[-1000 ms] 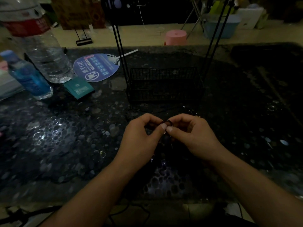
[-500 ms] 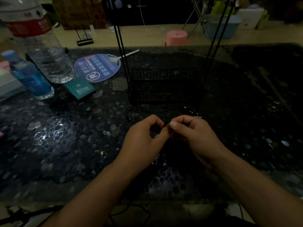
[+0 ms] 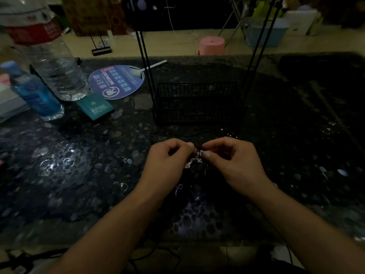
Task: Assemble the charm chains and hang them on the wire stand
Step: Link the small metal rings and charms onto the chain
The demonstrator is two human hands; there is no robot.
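Observation:
My left hand point(image 3: 167, 161) and my right hand point(image 3: 235, 163) meet fingertip to fingertip low over the dark pebble-patterned table point(image 3: 69, 165). Between them they pinch a small silvery charm chain point(image 3: 195, 160), whose dark charm hangs just below the fingertips. Its fine detail is lost in the dim light. The black wire stand point(image 3: 197, 101), a mesh basket with tall thin uprights, sits just beyond the hands.
At the left stand a large clear water bottle point(image 3: 57, 72) and a small blue bottle point(image 3: 35, 93). A teal packet point(image 3: 94, 105) and a round blue hand fan point(image 3: 116, 82) lie beside them. A pink stool point(image 3: 212, 45) stands past the table's far edge.
The hands have shifted slightly apart and lower, and the silvery charm now hangs in sight below the fingertips.

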